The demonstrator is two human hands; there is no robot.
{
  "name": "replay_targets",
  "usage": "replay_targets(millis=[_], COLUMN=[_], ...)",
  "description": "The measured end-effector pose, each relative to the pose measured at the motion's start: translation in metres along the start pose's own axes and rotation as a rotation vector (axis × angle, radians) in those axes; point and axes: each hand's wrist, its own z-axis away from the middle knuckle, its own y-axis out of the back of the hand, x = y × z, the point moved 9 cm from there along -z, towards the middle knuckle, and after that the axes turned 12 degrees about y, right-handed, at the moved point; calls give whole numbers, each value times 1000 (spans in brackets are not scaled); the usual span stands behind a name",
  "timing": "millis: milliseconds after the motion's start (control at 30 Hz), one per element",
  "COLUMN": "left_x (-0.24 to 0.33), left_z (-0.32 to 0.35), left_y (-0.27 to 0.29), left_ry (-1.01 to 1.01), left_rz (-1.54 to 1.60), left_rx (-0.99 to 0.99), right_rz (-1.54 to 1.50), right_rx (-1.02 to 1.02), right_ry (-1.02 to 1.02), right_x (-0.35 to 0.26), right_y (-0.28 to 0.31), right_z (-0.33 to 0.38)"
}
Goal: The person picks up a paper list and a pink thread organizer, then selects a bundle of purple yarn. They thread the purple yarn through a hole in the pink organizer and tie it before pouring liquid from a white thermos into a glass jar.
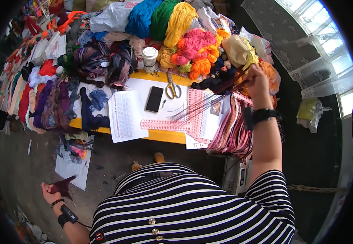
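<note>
At the lower left, low beside my body, my left hand is closed round one end of a dark maroon yarn bundle. My right hand is raised over the right side of the table, pinching a strand of dark reddish-brown yarn. Its thin loose ends trail leftward above the pink perforated cards. Below my right hand, many pink, maroon and white threads hang off the table edge beside the cards.
On the yellow table lie a black phone, scissors, a printed sheet and a lidded white cup. Colourful yarn heaps line the back. Several skeins cover the left side. A lace curtain hangs at right.
</note>
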Motion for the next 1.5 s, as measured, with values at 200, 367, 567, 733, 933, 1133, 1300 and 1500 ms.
replay_targets(millis=[200, 367, 567, 733, 933, 1133, 1300, 1500], left_x=[-120, -216, -306, -336, -355, -397, -413, -389], left_z=[122, 208, 246, 251, 248, 242, 232, 171], left_y=[-127, -205, -258, -285, -299, -270, -255, -214], left_ry=[551, 626, 628, 546, 458, 561, 630, 682], left_rz=[-113, -405, -704, -686, -800, -835, -984, -834], left_rx=[-885, -927, -930, -972, -930, -918, -932, -661], right_rz=[321, 378, 762, 770, 725, -281, -357, 987], right_rx=[-600, -1471, -1887, -1654, -1583, -1247, -722, -46], right_ry=[-346, -394, 155, 178, 376, -605, -809, 251], right_x=[104, 131, 126, 125, 139, 168, 197, 130], right_y=[-168, -313, -373, -368, -344, -301, -199, -18], right_z=[125, 268, 330, 301, 283, 264, 194, 60])
